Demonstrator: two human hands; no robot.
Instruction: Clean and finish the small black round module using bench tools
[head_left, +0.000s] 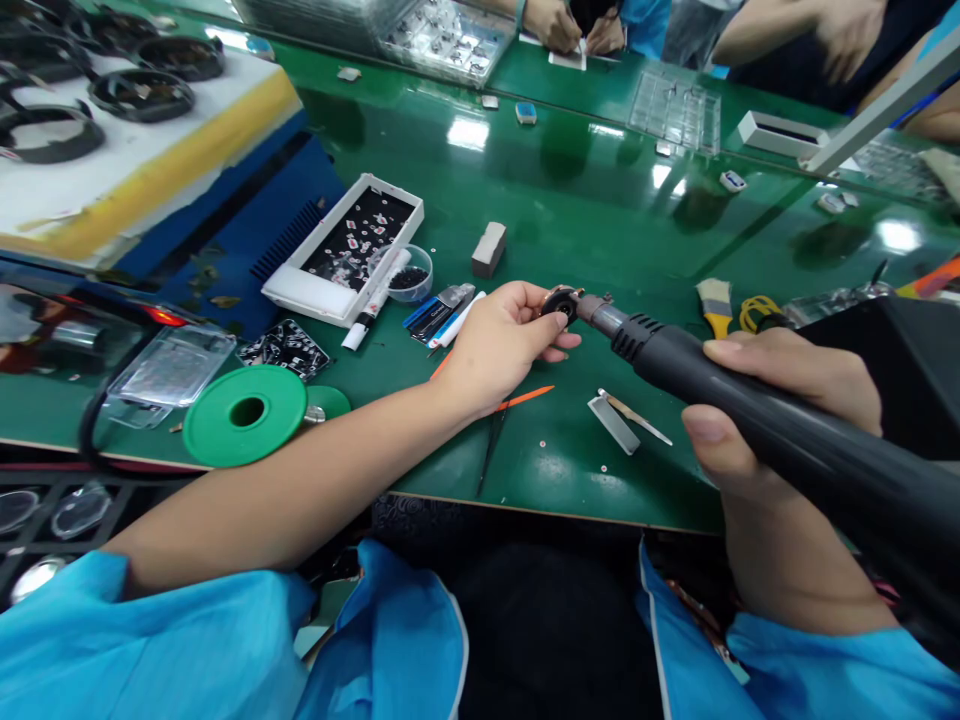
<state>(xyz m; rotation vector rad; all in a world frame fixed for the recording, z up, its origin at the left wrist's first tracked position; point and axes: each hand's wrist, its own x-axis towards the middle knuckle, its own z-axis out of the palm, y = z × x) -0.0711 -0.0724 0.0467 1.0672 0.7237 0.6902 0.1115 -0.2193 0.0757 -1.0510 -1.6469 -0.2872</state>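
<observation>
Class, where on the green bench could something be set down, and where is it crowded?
Bare: the bench between the block and the paintbrush, beyond the left hand. Crowded: the left side, with the white tray, clear cup, markers and green spool close together.

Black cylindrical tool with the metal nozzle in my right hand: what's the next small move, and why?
Perhaps shift your left hand slightly back on the small round black part, keeping hold: the metal nozzle of the black cylindrical tool points at that part, its tip close to your left thumb.
</observation>
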